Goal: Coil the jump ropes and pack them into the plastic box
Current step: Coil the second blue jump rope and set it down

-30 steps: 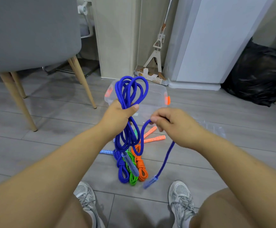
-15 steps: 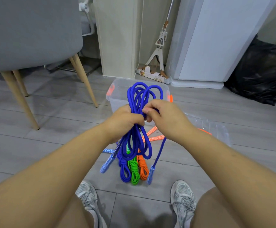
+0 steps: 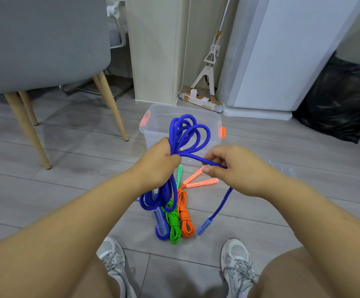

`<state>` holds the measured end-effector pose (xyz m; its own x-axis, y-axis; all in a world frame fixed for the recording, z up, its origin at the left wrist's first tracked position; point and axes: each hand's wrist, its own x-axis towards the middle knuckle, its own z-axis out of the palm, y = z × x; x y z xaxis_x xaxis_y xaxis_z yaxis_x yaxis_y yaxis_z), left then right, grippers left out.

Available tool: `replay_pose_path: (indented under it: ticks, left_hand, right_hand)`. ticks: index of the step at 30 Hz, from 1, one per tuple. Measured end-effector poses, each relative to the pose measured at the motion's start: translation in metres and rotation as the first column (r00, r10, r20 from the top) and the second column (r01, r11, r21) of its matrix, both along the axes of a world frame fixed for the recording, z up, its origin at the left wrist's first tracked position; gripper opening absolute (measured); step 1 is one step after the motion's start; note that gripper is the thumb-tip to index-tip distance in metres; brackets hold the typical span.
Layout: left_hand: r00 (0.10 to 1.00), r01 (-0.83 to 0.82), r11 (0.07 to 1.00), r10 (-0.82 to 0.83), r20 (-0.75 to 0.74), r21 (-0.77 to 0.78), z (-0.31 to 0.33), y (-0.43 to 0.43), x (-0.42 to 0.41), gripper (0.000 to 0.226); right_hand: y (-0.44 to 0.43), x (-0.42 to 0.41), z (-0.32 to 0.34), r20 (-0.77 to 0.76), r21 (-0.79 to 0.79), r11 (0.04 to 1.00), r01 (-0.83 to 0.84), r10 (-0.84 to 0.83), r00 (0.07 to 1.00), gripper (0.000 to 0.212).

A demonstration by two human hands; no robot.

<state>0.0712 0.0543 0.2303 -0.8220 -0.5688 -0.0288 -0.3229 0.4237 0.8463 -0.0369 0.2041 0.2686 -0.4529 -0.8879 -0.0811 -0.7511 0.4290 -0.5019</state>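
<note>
My left hand [image 3: 160, 163] grips a bundle of loops of the blue jump rope [image 3: 185, 132], with loops standing above the fist and hanging below it. My right hand [image 3: 235, 168] pinches the rope's free strand just right of the bundle; the strand runs down to a blue handle [image 3: 203, 226] that dangles near the floor. Behind the hands stands the clear plastic box [image 3: 153, 127] with orange latches, open. On the floor below lie a coiled green rope [image 3: 173, 224], a coiled orange rope [image 3: 185, 220] with patterned orange handles [image 3: 200, 182], and another blue coil [image 3: 160, 229].
A grey chair with wooden legs [image 3: 33, 134] stands at the left. A mop [image 3: 209, 67] leans by the wall behind the box, and a black bag [image 3: 342, 104] sits at the right. The clear lid [image 3: 284, 168] lies right of the box. My shoes [image 3: 237, 265] are at the bottom.
My right hand has moved right, away from the bundle, drawing the free strand out sideways. The dangling handle swung right. The bundle in my left hand stayed over the box.
</note>
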Motion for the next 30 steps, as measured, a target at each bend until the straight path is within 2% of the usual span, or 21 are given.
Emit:
replay_pose_path:
  ticks: [4, 7, 9, 12, 15, 17, 21, 23, 26, 28, 30]
  left_hand:
    - [0.996, -0.051, 0.994, 0.044, -0.077, -0.093, 0.009, -0.002, 0.001, 0.025]
    - [0.999, -0.005, 0.978, 0.016, 0.05, -0.21, 0.003, -0.006, -0.002, 0.027]
    - [0.984, 0.071, 0.96, -0.023, 0.177, -0.272, 0.0, -0.006, -0.002, 0.02]
    - [0.943, 0.24, 0.924, -0.149, 0.299, -0.296, 0.001, 0.002, 0.0, 0.026]
    - [0.895, 0.356, 0.877, -0.22, 0.388, -0.323, 0.005, 0.01, 0.005, 0.029]
    - [0.878, 0.417, 0.833, -0.267, 0.396, -0.364, 0.007, 0.015, 0.006, 0.021]
    - [0.901, 0.42, 0.827, -0.329, 0.283, -0.373, 0.02, 0.025, 0.012, 0.016]
    - [0.937, 0.35, 0.873, -0.329, 0.12, -0.34, 0.027, 0.03, 0.016, 0.016]
    - [0.968, 0.181, 0.949, -0.219, -0.124, -0.259, 0.037, 0.032, 0.018, 0.035]
    - [0.976, 0.059, 0.987, -0.089, -0.199, -0.153, 0.039, 0.03, 0.016, 0.04]
    - [0.968, -0.025, 0.998, 0.011, -0.249, -0.051, 0.038, 0.026, 0.013, 0.044]
  right_hand:
    - [0.014, -0.003, 0.008, -0.031, 0.037, 0.999, -0.027, 0.028, 0.999, 0.01]
    - [0.015, -0.003, 0.009, -0.032, -0.148, 0.988, -0.049, 0.045, 0.998, 0.015]
    - [0.012, -0.004, 0.008, -0.089, -0.291, 0.951, -0.099, 0.076, 0.993, 0.021]
    - [0.004, -0.004, 0.006, -0.164, -0.379, 0.911, -0.166, 0.111, 0.98, 0.024]
    - [-0.005, -0.005, 0.008, -0.12, -0.445, 0.891, -0.094, 0.045, 0.992, 0.022]
    - [-0.011, -0.008, 0.01, -0.065, -0.499, 0.867, -0.015, -0.02, 0.998, 0.02]
    - [-0.016, -0.018, 0.01, 0.147, -0.501, 0.845, 0.186, -0.128, 0.981, 0.009]
    - [-0.015, -0.021, 0.009, 0.196, -0.455, 0.869, 0.193, -0.113, 0.974, 0.011]
    - [-0.012, -0.02, 0.006, 0.105, -0.38, 0.919, 0.104, -0.069, 0.992, 0.034]
    - [-0.011, -0.016, 0.003, 0.013, -0.294, 0.952, 0.089, -0.089, 0.996, 0.03]
    - [-0.01, -0.01, -0.002, 0.058, -0.204, 0.974, 0.099, -0.089, 0.994, 0.02]
